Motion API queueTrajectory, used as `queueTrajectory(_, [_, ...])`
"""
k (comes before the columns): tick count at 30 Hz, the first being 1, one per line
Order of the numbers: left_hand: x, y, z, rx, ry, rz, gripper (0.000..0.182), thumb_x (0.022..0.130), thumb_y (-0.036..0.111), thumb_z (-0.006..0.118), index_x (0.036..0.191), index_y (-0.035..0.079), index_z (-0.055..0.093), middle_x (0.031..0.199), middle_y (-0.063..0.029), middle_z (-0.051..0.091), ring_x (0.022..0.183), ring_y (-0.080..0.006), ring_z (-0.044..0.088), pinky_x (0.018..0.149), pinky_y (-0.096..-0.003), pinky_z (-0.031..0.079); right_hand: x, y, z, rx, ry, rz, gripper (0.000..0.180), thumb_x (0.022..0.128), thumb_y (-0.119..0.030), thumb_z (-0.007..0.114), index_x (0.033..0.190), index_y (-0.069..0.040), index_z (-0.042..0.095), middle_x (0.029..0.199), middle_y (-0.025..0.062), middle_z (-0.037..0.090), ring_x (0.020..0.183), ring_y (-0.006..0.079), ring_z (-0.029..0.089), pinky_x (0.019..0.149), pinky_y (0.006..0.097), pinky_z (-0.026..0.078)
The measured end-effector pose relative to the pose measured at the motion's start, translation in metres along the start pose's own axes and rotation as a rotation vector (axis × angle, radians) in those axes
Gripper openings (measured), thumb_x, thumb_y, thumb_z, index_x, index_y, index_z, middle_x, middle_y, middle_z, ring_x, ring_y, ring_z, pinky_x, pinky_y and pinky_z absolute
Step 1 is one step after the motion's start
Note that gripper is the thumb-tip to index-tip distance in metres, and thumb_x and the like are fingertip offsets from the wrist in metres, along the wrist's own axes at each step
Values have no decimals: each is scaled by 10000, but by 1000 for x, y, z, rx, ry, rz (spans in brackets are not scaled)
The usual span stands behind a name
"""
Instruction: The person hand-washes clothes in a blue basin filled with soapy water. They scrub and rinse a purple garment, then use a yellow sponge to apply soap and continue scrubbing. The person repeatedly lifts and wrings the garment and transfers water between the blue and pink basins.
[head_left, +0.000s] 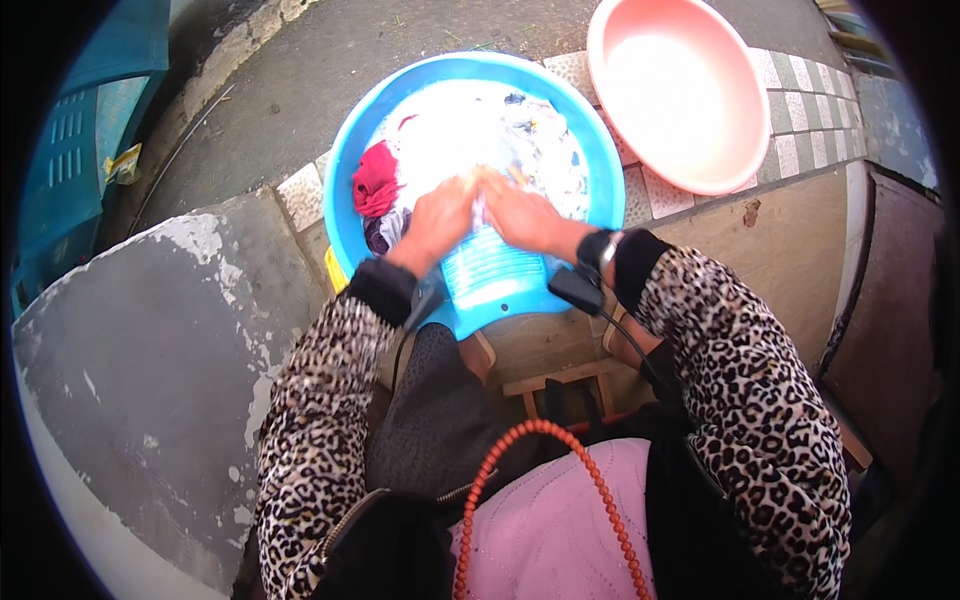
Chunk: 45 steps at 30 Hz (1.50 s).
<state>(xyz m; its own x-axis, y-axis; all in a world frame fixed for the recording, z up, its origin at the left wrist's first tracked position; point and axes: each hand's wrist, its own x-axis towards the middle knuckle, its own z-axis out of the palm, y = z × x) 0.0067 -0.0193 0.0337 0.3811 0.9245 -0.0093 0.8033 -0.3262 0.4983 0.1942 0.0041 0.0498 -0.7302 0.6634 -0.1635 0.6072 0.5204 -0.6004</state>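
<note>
Both hands meet over a round blue plastic basin (335, 172), just beyond the ridged blue washboard (495, 271) at its near side. My left hand (442, 214) and my right hand (521, 210) are blurred, their fingers close together over a bit of pale wet cloth (480, 214). Glare hides how firmly either one grips it. Left of the hands lies a bunched red cloth (376, 180), with dark and grey cloth (388, 229) below it. White suds and patterned wet cloth (562, 146) fill the far and right part of the basin.
A pink plastic basin (759, 112) stands at the upper right on checkered tiles (802, 112). To the left is a low grey cement block (165, 360) with peeling paint. Blue-green plastic furniture (75, 150) stands at the upper left. A wooden stool (559, 375) shows between the legs.
</note>
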Motion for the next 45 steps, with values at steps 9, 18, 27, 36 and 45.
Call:
queueTrajectory(9, [55, -42, -52, -48, 311, -390, 219, 895, 137, 597, 1102, 67, 577, 999, -172, 620, 915, -376, 589, 797, -463, 485, 64, 36, -44, 117, 319, 199, 541, 881, -176, 602, 1390, -80, 446, 1461, 215, 388, 1345, 408, 374, 1083, 464, 372])
queueTrajectory(18, [64, -40, 8, 88, -76, -447, 337, 893, 217, 584, 1209, 108, 615, 1092, -191, 656, 1017, -355, 624, 860, -478, 481, 77, 42, 9, 129, 83, 227, 438, 903, -160, 557, 1313, -29, 478, 1407, 231, 409, 1313, 412, 382, 1080, 455, 359])
queueTrajectory(27, [45, -71, -28, -935, -150, -365, 321, 808, 90, 610, 1122, 31, 640, 1002, -80, 652, 932, -229, 621, 857, -349, 479, 67, 64, -23, 640, 271, 214, 391, 801, -78, 590, 1189, -68, 632, 1160, 197, 587, 1097, 332, 561, 975, 400, 446])
queueTrajectory(36, [15, -3, -14, -372, 93, -187, 248, 822, 124, 645, 1048, 30, 607, 1046, -226, 579, 1007, -426, 554, 889, -475, 449, 29, 29, 3, 122, 116, 63, 507, 850, -186, 585, 1322, -18, 509, 1373, 244, 464, 1309, 405, 410, 1098, 478, 331])
queueTrajectory(45, [-4, -8, 10, -189, -98, -83, 313, 891, 160, 559, 1160, 0, 543, 1316, -284, 480, 1216, -452, 469, 1033, -506, 378, 0, 12, 6, 147, 142, 39, 649, 886, -218, 553, 1441, 37, 334, 1474, 260, 356, 1383, 385, 331, 1153, 457, 257])
